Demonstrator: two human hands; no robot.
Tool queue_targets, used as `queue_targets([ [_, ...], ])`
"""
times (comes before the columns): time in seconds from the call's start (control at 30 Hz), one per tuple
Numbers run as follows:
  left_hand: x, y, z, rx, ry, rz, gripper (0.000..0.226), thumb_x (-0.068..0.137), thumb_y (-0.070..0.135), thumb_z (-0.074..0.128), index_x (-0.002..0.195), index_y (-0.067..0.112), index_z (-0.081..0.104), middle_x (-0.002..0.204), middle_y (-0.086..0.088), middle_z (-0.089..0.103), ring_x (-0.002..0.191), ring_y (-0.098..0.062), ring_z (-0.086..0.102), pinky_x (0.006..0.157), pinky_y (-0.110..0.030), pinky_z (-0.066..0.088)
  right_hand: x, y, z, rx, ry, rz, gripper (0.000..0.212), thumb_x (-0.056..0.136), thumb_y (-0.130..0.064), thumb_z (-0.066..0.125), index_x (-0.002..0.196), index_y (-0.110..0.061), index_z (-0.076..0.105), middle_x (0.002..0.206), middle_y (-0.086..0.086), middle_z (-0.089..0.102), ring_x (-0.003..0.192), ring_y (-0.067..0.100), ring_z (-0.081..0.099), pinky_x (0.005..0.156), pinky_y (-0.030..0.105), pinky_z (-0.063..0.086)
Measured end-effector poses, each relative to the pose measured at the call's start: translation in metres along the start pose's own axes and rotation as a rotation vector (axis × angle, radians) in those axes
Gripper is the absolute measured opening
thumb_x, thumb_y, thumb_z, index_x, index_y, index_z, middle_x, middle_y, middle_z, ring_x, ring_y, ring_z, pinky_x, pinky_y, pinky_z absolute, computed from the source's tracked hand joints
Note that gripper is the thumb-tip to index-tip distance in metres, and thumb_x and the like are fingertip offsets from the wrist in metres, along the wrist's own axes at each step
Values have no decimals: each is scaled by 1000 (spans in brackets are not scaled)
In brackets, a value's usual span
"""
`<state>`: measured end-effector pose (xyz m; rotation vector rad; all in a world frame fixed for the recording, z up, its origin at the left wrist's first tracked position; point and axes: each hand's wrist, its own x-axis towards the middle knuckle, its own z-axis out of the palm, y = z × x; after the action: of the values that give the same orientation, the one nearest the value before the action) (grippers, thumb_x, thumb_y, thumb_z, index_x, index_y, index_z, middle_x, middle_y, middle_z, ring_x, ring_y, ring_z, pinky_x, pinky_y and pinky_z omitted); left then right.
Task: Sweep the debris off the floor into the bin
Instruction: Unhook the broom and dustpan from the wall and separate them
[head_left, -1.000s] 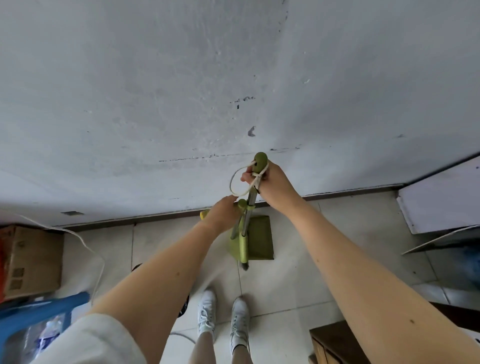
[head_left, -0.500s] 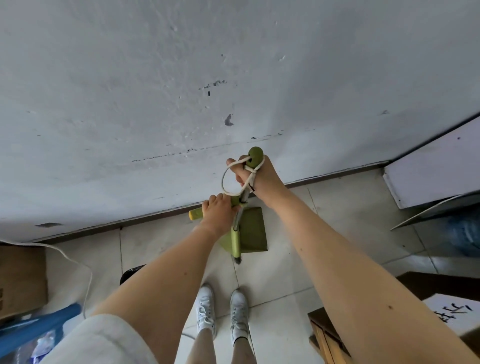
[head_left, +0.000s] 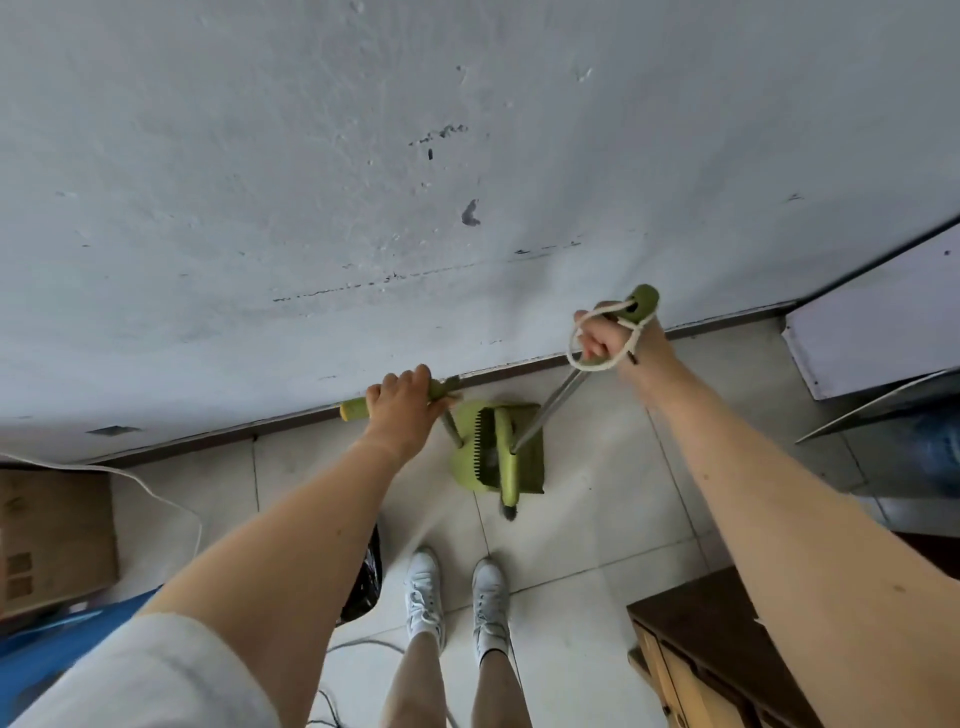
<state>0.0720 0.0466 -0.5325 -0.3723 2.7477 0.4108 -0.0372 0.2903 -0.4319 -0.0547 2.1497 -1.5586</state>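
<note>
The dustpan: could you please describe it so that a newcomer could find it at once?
Start at the foot of the grey wall, where it meets the tiled floor. Just ahead of the white shoes stands the dustpan, the lime-green scoop with a toothed edge, beside the broom.

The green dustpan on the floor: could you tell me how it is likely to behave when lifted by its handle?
The dustpan looks like thin plastic, so probably light. It hangs from a long thin pole held by the left hand, so it may swing or tilt. The brush sitting in it, held by the right hand, could knock it sideways.
</note>
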Motion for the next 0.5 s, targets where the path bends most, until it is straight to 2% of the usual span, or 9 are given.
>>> queue_targets([
  [0.07, 2, 21, 5, 17, -44, 72, 44, 95, 52, 43, 112, 11, 47, 116, -8, 57, 112, -30, 48, 95, -42, 32, -9, 24, 19, -124, -5, 53, 39, 94, -16, 61, 57, -19, 52, 53, -4, 53, 49, 8, 52, 61, 27, 42],
  [0.13, 5, 46, 10, 34, -72, 143, 42, 97, 48, 42, 118, 11, 44, 123, -8, 53, 118, -30, 43, 100, -42, 29, -12, 40, 39, -138, 31, 95, 35, 93, -24, 64, 59, -18, 57, 55, -4, 60, 53, 8, 59, 60, 28, 46],
  [0.2, 7, 55, 12, 60, -99, 160, 41, 98, 44, 42, 122, 12, 43, 127, -8, 51, 122, -30, 41, 102, -42, 27, -14, 48, 45, -208, 66, 57, 34, 93, -31, 63, 68, -8, 61, 68, 11, 65, 63, 20, 63, 66, 34, 50],
  [0.27, 8, 56, 11, 73, -126, 170, 38, 97, 38, 45, 125, 12, 42, 129, -7, 50, 123, -30, 41, 103, -42, 27, -17, 42, 35, -322, 101, 6, 42, 93, -39, 60, 73, -2, 59, 70, 17, 61, 62, 23, 59, 61, 32, 47],
  [0.33, 9, 54, 4, 92, -161, 167, 35, 96, 31, 47, 125, 11, 42, 129, -9, 52, 123, -31, 43, 103, -42, 29, -22, 33, 22, -448, 85, 54, 43, 94, -46, 56, 70, -10, 56, 62, 8, 56, 54, 16, 53, 55, 26, 41],
  [0.37, 9, 53, 1, 119, -182, 171, 34, 96, 29, 48, 124, 10, 42, 126, -10, 55, 120, -32, 47, 101, -42, 31, -25, 28, 16, -480, 25, 130, 40, 95, -47, 54, 72, -15, 57, 58, 4, 56, 52, 14, 53, 54, 25, 40],
  [0.43, 6, 52, -4, 181, -233, 190, 29, 97, 28, 47, 118, 9, 42, 114, -12, 64, 108, -32, 58, 94, -41, 36, -33, 22, 3, -359, -121, 337, 29, 96, -38, 58, 82, -13, 64, 51, 2, 60, 46, 14, 54, 53, 24, 44],
  [0.5, 0, 57, -8, 152, -267, 211, 28, 96, 28, 50, 114, 9, 41, 105, -12, 67, 100, -33, 62, 88, -40, 38, -45, 19, -7, -162, -190, 460, 16, 92, -16, 65, 97, -1, 66, 64, 11, 66, 56, 22, 60, 64, 32, 49],
])
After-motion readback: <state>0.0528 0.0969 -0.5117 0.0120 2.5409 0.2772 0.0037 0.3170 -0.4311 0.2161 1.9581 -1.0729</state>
